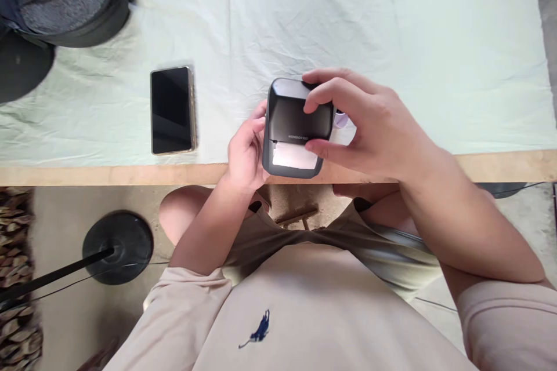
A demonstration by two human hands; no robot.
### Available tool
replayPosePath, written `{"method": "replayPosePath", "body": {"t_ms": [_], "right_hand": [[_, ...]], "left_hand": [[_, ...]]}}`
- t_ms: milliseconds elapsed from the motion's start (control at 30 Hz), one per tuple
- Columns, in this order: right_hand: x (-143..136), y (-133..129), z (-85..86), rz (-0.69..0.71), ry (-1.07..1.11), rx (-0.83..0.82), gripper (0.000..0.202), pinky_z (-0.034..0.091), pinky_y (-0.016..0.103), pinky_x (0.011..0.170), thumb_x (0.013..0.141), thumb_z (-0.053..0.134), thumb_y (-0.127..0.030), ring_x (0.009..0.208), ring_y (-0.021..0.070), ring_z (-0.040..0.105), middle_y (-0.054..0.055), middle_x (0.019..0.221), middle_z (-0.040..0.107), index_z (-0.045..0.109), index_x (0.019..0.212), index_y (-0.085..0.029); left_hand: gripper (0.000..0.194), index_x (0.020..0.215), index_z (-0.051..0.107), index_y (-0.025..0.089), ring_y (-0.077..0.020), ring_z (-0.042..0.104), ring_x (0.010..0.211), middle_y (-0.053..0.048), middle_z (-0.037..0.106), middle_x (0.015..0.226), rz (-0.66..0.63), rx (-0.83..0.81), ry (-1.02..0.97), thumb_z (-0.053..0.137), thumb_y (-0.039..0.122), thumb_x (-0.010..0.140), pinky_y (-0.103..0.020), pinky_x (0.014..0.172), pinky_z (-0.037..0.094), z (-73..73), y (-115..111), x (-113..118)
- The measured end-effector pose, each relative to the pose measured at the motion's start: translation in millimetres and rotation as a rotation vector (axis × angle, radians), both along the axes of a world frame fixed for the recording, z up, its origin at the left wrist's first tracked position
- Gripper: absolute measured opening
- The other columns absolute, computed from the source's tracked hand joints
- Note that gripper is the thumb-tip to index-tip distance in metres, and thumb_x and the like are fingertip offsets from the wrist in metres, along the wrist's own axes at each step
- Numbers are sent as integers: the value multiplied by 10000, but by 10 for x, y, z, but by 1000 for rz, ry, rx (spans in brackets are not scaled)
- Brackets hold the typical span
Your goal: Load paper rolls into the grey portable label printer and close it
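Phone (171,110): flat on cloth (452,58) covering the tabletop (87,175). Black bag (69,3): far left. Round black base (130,243): on floor (58,220), near stacked wood (15,249).

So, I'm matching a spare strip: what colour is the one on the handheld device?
The strip looks pinkish white, in the head view.

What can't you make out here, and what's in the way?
All in the head view:
- Underside of the dark device: faces away, over the left hand.
- Small purple item: partly behind the device and right hand.
- Lettering: too small to read surely.
- Black bag: cut off by the picture's edge.
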State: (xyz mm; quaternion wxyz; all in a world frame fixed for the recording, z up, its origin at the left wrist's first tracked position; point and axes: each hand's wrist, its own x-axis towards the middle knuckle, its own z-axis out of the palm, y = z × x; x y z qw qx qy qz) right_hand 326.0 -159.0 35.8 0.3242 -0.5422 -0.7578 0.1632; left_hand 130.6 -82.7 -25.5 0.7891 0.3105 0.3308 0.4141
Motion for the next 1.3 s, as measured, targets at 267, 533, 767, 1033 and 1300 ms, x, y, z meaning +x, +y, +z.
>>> {"method": "replayPosePath", "body": {"t_ms": [267,533,767,1033,1300], "right_hand": [[-32,43,-38,-227,44,397,150,598,399,748,989,773,-337,836,225,739,4,902,690,658,1076,-296],[-125,25,-25,-314,26,375,77,487,343,623,999,642,-218,729,170,722,-24,956,807,626,965,-286],[-170,61,9,-301,-454,-145,364,436,365,611,954,650,-264,790,268,746,32,989,823,727,1307,-311],[-120,11,67,-243,-134,-140,424,606,408,717,835,694,-198,660,217,686,-15,908,791,725,1238,-325],[553,117,-213,-411,821,-113,333,479,329,457,728,749,-358,627,189,627,-12,818,708,657,1047,-326]], "left_hand": [[274,926,685,230,-342,649,1508,-87,809,1015,-82,-61,-62,452,344,1017,-504,1197,612,59,-6,22],[210,1110,749,215,-378,627,1547,-109,825,1249,-167,58,-55,699,341,950,-500,1248,573,39,-59,-42],[339,1185,763,234,-399,661,1497,-92,814,1232,-175,74,16,808,380,882,-431,1085,652,33,-87,-63],[297,1092,776,232,-388,698,1452,-93,826,1193,-165,104,27,843,385,847,-408,1043,666,24,-102,-45],[196,1058,781,229,-322,756,1380,-62,843,1032,-50,55,-55,683,365,958,-403,1138,637,10,-32,-19]]}}
